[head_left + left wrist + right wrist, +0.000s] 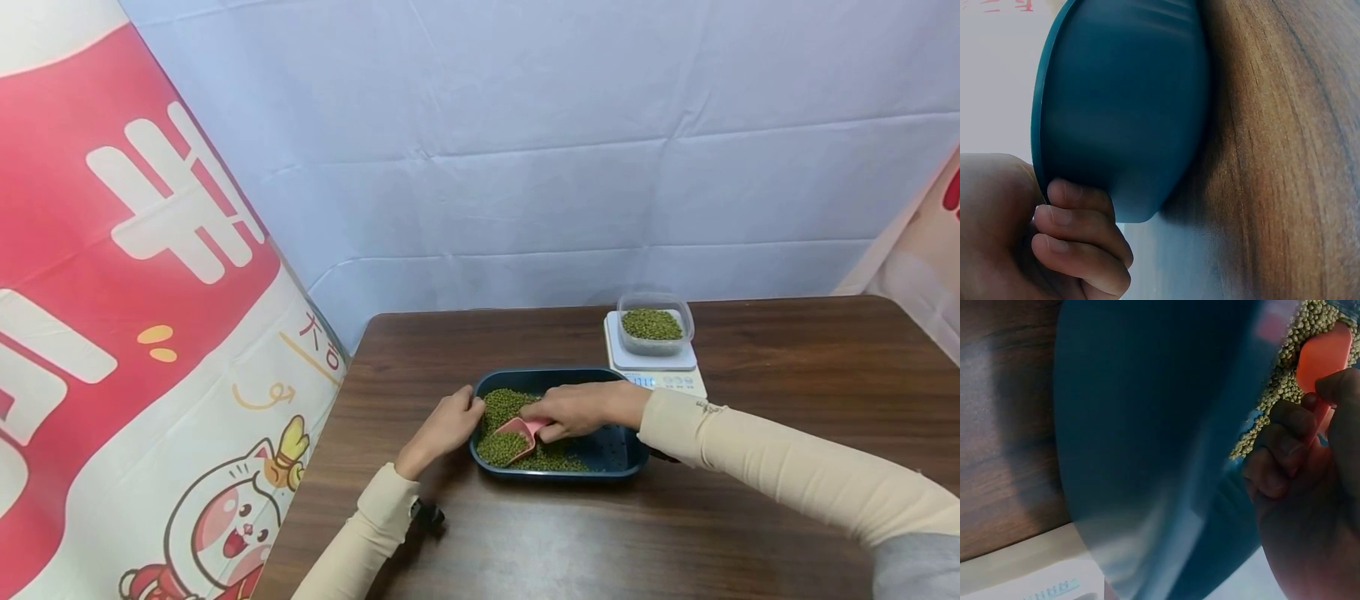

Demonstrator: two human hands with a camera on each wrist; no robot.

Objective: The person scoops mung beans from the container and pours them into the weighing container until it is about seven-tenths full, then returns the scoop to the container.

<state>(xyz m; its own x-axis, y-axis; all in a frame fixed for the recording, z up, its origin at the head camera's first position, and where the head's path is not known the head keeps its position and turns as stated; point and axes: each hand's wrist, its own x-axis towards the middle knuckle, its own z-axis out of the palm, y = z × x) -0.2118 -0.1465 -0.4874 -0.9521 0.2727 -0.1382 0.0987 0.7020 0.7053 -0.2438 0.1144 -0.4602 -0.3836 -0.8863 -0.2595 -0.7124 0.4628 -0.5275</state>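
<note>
A dark blue tray (626,467) on the table holds green mung beans (504,402), heaped toward its left end. My right hand (577,410) grips the handle of a pink scoop (527,428), whose bowl sits among the beans with some inside it. In the right wrist view the fingers curl round the handle of the scoop (1325,353). At the tray's left end my left hand (448,423) holds the rim. The left wrist view shows the hand (1079,237) with fingertips against the outer wall of the tray (1122,94) and the thumb side over the rim.
Behind the tray to the right, a white kitchen scale (618,354) bears a clear plastic container (652,346) with mung beans in it. Its display is lit, but I cannot read it surely. The brown wooden table (795,358) ends at a pale cloth backdrop (525,208).
</note>
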